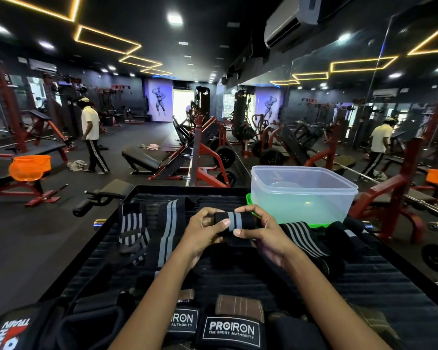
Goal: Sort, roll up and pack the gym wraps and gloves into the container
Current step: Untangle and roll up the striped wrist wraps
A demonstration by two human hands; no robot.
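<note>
1. Black ribbed platform [238,274] carries all the gear; scene is a gym floor with red machines behind.
2. Far left, near edge: black glove with red-white print [8,334], partly cut off by the frame.
3. Left-centre: striped wrap [133,228] lying crumpled; just right of it a long black wrap with grey stripes [167,233] runs loose down the platform.
4. Left hand [200,236] has its fingers curled round the left end of a rolled wrap [234,221], thumb on the front face.
5. Rolled wrap is black with a grey band, held above the platform centre, just in front of the container.
6. Right hand [263,238] pinches the roll's right end, fingers over the top, thumb below.
7. Near edge, between the forearms: two PROIRON gloves [230,327] side by side.
8. Right of the hands: more striped wraps [306,238] in a loose heap.
9. Far right rear: clear plastic container [304,195], nothing inside, sitting on a green lid [249,200].
</note>
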